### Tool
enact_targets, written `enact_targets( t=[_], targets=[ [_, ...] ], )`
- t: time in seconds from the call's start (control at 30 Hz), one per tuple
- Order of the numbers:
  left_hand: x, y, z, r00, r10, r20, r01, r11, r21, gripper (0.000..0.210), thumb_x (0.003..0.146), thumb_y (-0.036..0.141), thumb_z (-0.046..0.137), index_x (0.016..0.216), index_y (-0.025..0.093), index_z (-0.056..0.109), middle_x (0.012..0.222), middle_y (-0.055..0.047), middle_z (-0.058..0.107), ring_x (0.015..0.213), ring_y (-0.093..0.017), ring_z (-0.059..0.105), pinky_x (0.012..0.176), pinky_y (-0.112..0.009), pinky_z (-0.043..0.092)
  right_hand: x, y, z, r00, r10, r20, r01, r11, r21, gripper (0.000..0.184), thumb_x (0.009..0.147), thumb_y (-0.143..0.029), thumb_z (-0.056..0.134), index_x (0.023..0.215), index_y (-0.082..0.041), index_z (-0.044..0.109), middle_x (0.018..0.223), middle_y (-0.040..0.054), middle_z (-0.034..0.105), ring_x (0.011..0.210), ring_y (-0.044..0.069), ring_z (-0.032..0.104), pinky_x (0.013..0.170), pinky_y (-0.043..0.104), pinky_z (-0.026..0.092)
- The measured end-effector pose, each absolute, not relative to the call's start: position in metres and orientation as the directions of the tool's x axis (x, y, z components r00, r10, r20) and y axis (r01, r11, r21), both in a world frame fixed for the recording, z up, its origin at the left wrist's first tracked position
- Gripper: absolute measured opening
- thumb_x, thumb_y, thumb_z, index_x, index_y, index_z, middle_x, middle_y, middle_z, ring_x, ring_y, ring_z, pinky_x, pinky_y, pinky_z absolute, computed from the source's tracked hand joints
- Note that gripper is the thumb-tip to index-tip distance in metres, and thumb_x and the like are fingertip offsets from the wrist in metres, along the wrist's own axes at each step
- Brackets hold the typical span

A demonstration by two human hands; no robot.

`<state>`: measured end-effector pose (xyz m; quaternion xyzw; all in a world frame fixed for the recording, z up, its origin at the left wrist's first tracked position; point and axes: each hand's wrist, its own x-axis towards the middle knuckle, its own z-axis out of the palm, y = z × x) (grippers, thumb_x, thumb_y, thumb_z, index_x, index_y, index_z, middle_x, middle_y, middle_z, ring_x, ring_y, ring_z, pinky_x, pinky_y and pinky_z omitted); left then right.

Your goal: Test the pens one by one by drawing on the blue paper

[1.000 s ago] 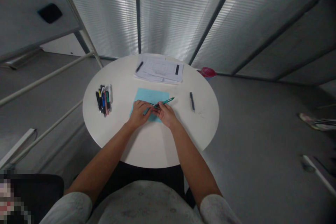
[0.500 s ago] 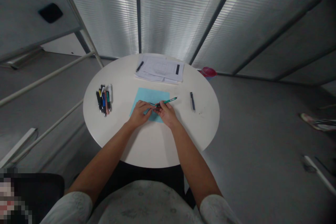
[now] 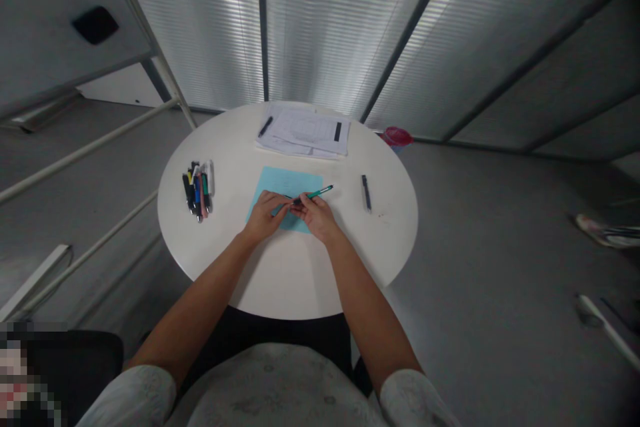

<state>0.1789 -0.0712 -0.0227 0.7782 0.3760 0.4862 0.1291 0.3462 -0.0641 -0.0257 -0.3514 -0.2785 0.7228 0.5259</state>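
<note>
A green pen (image 3: 320, 192) with a dark section at its lower end slants up to the right above a light blue sheet (image 3: 290, 178). My right hand (image 3: 318, 219) is closed around it, thumb on top. My left hand (image 3: 266, 217) is closed too, its thumb and fingers pinched together by the pen's lower left end. A thin dark bit shows at those fingertips, too small to name. Part of the blue sheet is hidden under both hands.
On the round white table (image 3: 290, 293), several pens (image 3: 199, 193) lie bunched at the left. A dark pen (image 3: 367, 193) lies at the right, near small specks. Printed papers (image 3: 305, 133) with a black pen (image 3: 265, 126) sit at the back. Beyond the edge stands a red-rimmed bin (image 3: 398, 137).
The green pen has shifted slightly down and left in my right hand, nearer my left fingertips. Both hands stay in nearly the same place.
</note>
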Motion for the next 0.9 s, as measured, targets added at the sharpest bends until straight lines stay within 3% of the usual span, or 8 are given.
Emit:
enact_targets(
  t=[0.4, 0.6, 0.77, 0.9],
  targets=[
    [0.1790, -0.0717, -0.0255, 0.272, 0.691, 0.670, 0.437, -0.709, 0.554, 0.018, 0.091, 0.028, 0.056, 0.099, 0.022, 0.070, 0.091, -0.007, 0.069, 0.087, -0.017, 0.060, 0.079, -0.036, 0.048, 0.3472, -0.0632, -0.0235, -0.172, 0.944, -0.283, -0.580, -0.329, -0.745, 0.039, 0.071, -0.025, 0.078, 0.100, -0.022, 0.052, 0.080, 0.0014, 0.073, 0.067, 0.015, 0.070, 0.069, 0.029, 0.058],
    [0.1795, -0.0722, -0.0258, 0.268, 0.671, 0.691, 0.431, -0.725, 0.537, 0.016, 0.090, 0.025, 0.057, 0.100, 0.021, 0.070, 0.091, -0.006, 0.068, 0.087, -0.017, 0.060, 0.079, -0.036, 0.049, 0.3467, -0.0633, -0.0236, -0.114, 0.965, -0.234, -0.566, -0.257, -0.783, 0.059, 0.069, -0.024, 0.078, 0.116, -0.028, 0.042, 0.079, -0.0027, 0.073, 0.063, 0.015, 0.069, 0.065, 0.031, 0.059],
    [0.1794, -0.0720, -0.0263, 0.265, 0.645, 0.717, 0.426, -0.746, 0.513, 0.015, 0.089, 0.024, 0.058, 0.100, 0.022, 0.069, 0.091, -0.006, 0.069, 0.087, -0.017, 0.061, 0.080, -0.035, 0.049, 0.3492, -0.0625, -0.0245, -0.230, 0.942, -0.245, -0.529, -0.333, -0.781, 0.035, 0.071, -0.030, 0.078, 0.096, -0.021, 0.056, 0.085, 0.0024, 0.074, 0.070, 0.014, 0.070, 0.067, 0.027, 0.058],
    [0.1804, -0.0722, -0.0273, 0.267, 0.650, 0.712, 0.433, -0.741, 0.514, 0.018, 0.090, 0.026, 0.058, 0.104, 0.024, 0.068, 0.092, -0.006, 0.069, 0.088, -0.017, 0.061, 0.080, -0.036, 0.050, 0.3494, -0.0637, -0.0230, -0.254, 0.930, -0.266, -0.509, -0.362, -0.780, 0.030, 0.068, -0.032, 0.081, 0.086, -0.019, 0.060, 0.081, 0.0021, 0.073, 0.066, 0.014, 0.069, 0.065, 0.026, 0.058]
  ],
)
